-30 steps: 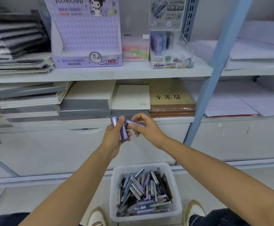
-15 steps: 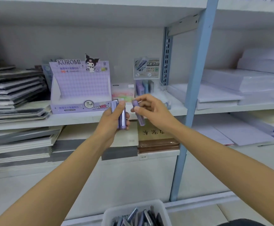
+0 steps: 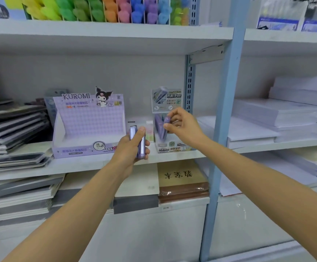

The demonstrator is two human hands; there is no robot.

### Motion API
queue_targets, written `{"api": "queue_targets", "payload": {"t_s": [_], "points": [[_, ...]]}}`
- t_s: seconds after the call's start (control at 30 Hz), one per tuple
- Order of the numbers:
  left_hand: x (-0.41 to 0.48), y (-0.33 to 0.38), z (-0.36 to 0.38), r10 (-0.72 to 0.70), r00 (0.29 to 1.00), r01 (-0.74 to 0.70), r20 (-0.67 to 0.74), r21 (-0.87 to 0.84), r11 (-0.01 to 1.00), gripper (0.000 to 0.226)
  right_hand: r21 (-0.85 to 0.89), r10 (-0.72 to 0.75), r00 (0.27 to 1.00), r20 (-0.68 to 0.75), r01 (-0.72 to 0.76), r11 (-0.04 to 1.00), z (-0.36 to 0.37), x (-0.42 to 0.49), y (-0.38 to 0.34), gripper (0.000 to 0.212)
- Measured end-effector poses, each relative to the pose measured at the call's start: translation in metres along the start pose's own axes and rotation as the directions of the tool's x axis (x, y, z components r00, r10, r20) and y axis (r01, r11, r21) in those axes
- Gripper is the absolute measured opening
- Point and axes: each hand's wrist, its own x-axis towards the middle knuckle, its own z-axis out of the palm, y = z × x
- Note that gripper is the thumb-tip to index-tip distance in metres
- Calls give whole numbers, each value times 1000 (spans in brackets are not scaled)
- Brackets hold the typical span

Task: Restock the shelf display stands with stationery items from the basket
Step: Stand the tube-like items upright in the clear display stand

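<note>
1. Fingers of the left hand (image 3: 129,146), at the centre of the frame, curl round a small bundle of purple tubes (image 3: 142,148) held upright. The hand covers most of the bundle, so how many tubes it holds cannot be told.
2. Thumb and fingertips of the right hand (image 3: 184,127), just right of centre, pinch a single purple tube (image 3: 166,120). Only its upper part shows, and blur smears its outline.
3. That single tube is right in front of the clear display stand (image 3: 166,146) on the middle shelf (image 3: 74,167). Whether it touches the stand cannot be told.
4. Inside the stand are soft purple shapes, partly behind the right hand, and the stand's printed header is too blurred to read in full.
5. Left of centre on the same shelf stands the KUROMI display box (image 3: 89,125), its lower right corner covered by the left hand.
6. Both forearms rise from the bottom corners of the frame, cut off by the edges.
7. On the left hand, the thumb lies up along the bundle with its tip near the tube tops. On the right hand, the knuckles face the upper right.
8. Coloured foam pieces (image 3: 106,10) along the top are cropped by the upper edge.
</note>
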Motion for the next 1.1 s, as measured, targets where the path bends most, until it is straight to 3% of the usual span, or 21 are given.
{"api": "queue_targets", "payload": {"t_s": [0.27,0.43,0.6,0.7,0.83,1.1], "points": [[9,-2,0,-30,1000,30,0,-5,1000,29,-199,-70,991,110,91,976,0,3,5,26],[8,-2,4,-59,998,59,24,-18,998,35,-317,-222,974,40,223,922,10,0,12,19],[7,1,6,-57,997,58,57,-24,998,31,-373,-214,977,11,202,906,9,-2,18,7],[5,1,8,-50,996,50,76,-1,999,31,-268,-207,978,-20,194,944,5,-3,8,15],[0,3,16,-24,991,27,135,-14,1000,37,137,-95,980,176,72,988,7,-12,-11,25],[-12,10,23,-11,975,22,221,-49,999,47,306,-77,943,325,-28,952,-1,-20,-20,28]]}}
